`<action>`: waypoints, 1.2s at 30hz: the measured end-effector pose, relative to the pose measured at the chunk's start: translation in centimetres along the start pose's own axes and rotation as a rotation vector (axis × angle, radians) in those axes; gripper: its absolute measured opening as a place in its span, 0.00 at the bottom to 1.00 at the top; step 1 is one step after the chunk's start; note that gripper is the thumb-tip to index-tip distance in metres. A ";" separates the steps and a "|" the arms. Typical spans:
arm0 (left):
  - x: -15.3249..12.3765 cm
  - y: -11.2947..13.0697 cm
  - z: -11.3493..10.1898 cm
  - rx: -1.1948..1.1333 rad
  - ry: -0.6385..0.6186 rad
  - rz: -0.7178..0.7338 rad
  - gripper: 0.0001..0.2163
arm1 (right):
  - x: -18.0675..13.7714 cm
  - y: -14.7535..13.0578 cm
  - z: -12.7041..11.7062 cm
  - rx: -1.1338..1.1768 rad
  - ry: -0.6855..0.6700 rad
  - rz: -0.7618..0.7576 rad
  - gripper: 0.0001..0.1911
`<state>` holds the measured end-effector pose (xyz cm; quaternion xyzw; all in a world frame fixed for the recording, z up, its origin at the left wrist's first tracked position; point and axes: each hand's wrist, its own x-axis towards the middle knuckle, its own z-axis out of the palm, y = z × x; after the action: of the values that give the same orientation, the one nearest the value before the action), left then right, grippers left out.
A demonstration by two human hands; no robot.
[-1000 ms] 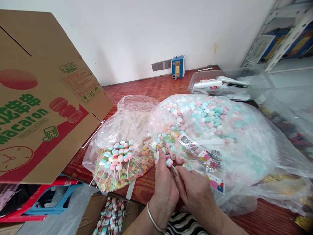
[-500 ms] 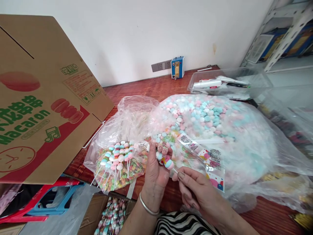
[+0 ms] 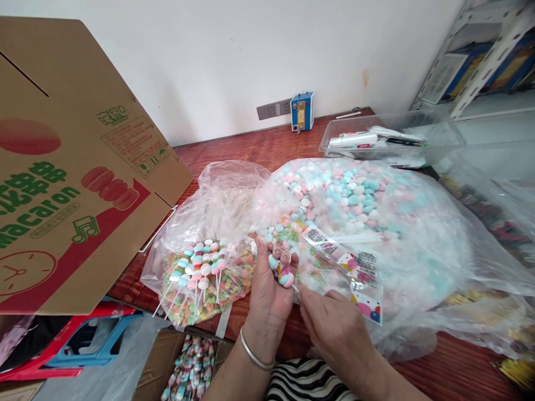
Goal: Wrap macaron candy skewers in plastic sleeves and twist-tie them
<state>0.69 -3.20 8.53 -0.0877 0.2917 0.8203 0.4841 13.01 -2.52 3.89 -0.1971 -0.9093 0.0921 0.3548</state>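
Note:
My left hand point(image 3: 267, 301), palm up with the fingers curled, is closed around a candy skewer point(image 3: 286, 278) of pastel tablets on a white stick. The lower end of that stick is pinched in my right hand point(image 3: 336, 323), whose fingertips are partly hidden. Left of my hands, several threaded candy skewers point(image 3: 204, 267) lie on a clear bag of small colourful gummies point(image 3: 188, 312). Beyond and to the right spreads a large clear bag of pink, white and blue candy tablets point(image 3: 355, 192). Printed wrappers point(image 3: 363, 278) and white sticks point(image 3: 359, 238) rest on it.
A big cardboard box point(image 3: 83, 167) stands at the left. Behind the bags is a clear plastic tray point(image 3: 330, 146) with pens, and a blue device point(image 3: 302, 111) by the wall. Below the table edge, an open carton point(image 3: 152, 362) holds many skewers.
My right hand has turned over, back of the hand upward, and moved slightly left along the stick. My left hand has barely moved and still holds the candy skewer.

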 end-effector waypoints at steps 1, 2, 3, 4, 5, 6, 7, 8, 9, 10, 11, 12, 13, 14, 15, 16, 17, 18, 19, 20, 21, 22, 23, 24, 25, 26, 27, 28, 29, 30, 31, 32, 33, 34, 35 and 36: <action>-0.2 -0.4 -0.1 0.010 -0.033 0.015 0.15 | 0.1 0.0 0.0 0.058 -0.001 0.066 0.13; -0.4 -0.6 -0.2 0.017 -0.066 0.025 0.15 | 0.2 0.1 -0.1 0.132 -0.016 0.142 0.14; -0.6 -0.9 -0.3 0.024 -0.093 0.028 0.14 | 0.3 0.2 -0.2 0.215 -0.043 0.221 0.14; -0.7 -0.9 -0.4 0.030 -0.110 0.026 0.13 | 0.3 0.3 -0.3 0.300 -0.082 0.295 0.14; -0.7 -0.9 -0.4 0.033 -0.115 0.019 0.13 | 0.4 0.3 -0.5 0.377 -0.126 0.356 0.14; -0.7 -0.7 -0.4 0.035 -0.113 0.012 0.12 | 0.4 0.4 -0.7 0.441 -0.163 0.404 0.13; -0.6 -0.4 -0.4 0.034 -0.111 0.012 0.11 | 0.5 0.5 -1.0 0.485 -0.186 0.440 0.13; -0.4 -0.1 -0.4 0.030 -0.107 0.015 0.10 | 0.5 0.5 -1.2 0.517 -0.197 0.464 0.14; -0.2 0.4 -0.4 0.022 -0.097 0.024 0.09 | 0.6 0.5 -1.4 0.542 -0.200 0.478 0.15; 0.0 0.8 -0.4 0.014 -0.082 0.035 0.08 | 0.7 0.5 -1.6 0.561 -0.201 0.486 0.15; 0.3 1.2 -0.3 0.004 -0.066 0.047 0.08 | 0.8 0.4 -1.8 0.575 -0.200 0.488 0.16; 0.5 1.6 -0.3 -0.007 -0.052 0.059 0.08 | 0.9 0.4 -2.0 0.583 -0.199 0.487 0.17; 0.6 1.8 -0.2 -0.018 -0.044 0.070 0.08 | 0.9 0.3 -2.1 0.586 -0.201 0.487 0.17; 0.8 2.0 -0.2 -0.024 -0.039 0.084 0.09 | 0.9 0.3 -2.1 0.585 -0.205 0.485 0.17; 0.8 2.0 -0.2 -0.026 -0.037 0.088 0.10 | 0.9 0.2 -2.1 0.578 -0.208 0.483 0.17; 0.8 1.9 -0.2 -0.022 -0.034 0.076 0.11 | 0.8 0.2 -2.0 0.565 -0.207 0.477 0.17; 0.8 1.7 -0.2 -0.014 -0.027 0.059 0.12 | 0.7 0.1 -1.8 0.543 -0.201 0.463 0.16; 0.6 1.3 -0.1 -0.007 -0.021 0.042 0.13 | 0.6 0.0 -1.5 0.509 -0.193 0.444 0.15; 0.5 0.9 -0.1 -0.005 -0.021 0.033 0.13 | 0.5 0.0 -1.3 0.462 -0.176 0.416 0.14; 0.3 0.4 -0.1 -0.009 -0.028 0.030 0.13 | 0.4 -0.1 -1.0 0.404 -0.153 0.382 0.14; 0.1 -0.1 -0.1 -0.017 -0.036 0.031 0.13 | 0.3 -0.1 -0.8 0.343 -0.126 0.351 0.15; 0.0 -0.5 -0.1 -0.029 -0.043 0.037 0.12 | 0.3 -0.1 -0.6 0.289 -0.098 0.326 0.15; -0.1 -0.7 -0.2 -0.039 -0.047 0.032 0.12 | 0.3 -0.1 -0.5 0.251 -0.078 0.314 0.16; -0.1 -0.8 -0.2 -0.046 -0.048 0.018 0.12 | 0.4 -0.1 -0.6 0.229 -0.060 0.312 0.15; -0.1 -0.8 -0.3 -0.051 -0.049 0.008 0.12 | 0.4 -0.1 -0.7 0.218 -0.043 0.314 0.14; 0.0 -0.6 -0.4 -0.053 -0.053 0.006 0.12 | 0.4 0.0 -0.8 0.206 -0.030 0.315 0.13; 0.1 -0.4 -0.4 -0.052 -0.061 0.014 0.11 | 0.3 0.0 -0.9 0.188 -0.022 0.306 0.13; 0.2 -0.3 -0.5 -0.048 -0.070 0.027 0.11 | 0.2 0.0 -1.1 0.164 -0.023 0.285 0.13; 0.2 -0.2 -0.5 -0.039 -0.076 0.047 0.11 | 0.1 0.0 -1.1 0.144 -0.037 0.264 0.13; 0.2 -0.3 -0.6 -0.022 -0.079 0.065 0.11 | 0.0 0.0 -1.0 0.137 -0.058 0.253 0.14; 0.1 -0.5 -0.7 0.006 -0.080 0.072 0.10 | -0.1 -0.1 -0.9 0.147 -0.083 0.262 0.15; -0.1 -0.9 -0.8 0.043 -0.079 0.068 0.10 | -0.2 -0.1 -0.7 0.175 -0.100 0.286 0.16; -0.3 -1.5 -0.9 0.085 -0.081 0.056 0.10 | -0.2 -0.2 -0.5 0.214 -0.101 0.321 0.15; -0.6 -2.0 -1.0 0.125 -0.089 0.035 0.10 | -0.1 -0.2 -0.3 0.259 -0.089 0.361 0.15; -0.8 -2.5 -1.1 0.154 -0.100 0.009 0.10 | -0.1 -0.2 -0.1 0.300 -0.067 0.395 0.14; -1.1 -2.9 -1.3 0.172 -0.112 -0.015 0.10 | 0.0 -0.1 0.0 0.334 -0.041 0.420 0.13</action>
<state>3.48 -3.68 6.84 -0.0022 0.3328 0.7921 0.5117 13.01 -2.61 3.89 -0.3180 -0.8277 0.3165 0.3369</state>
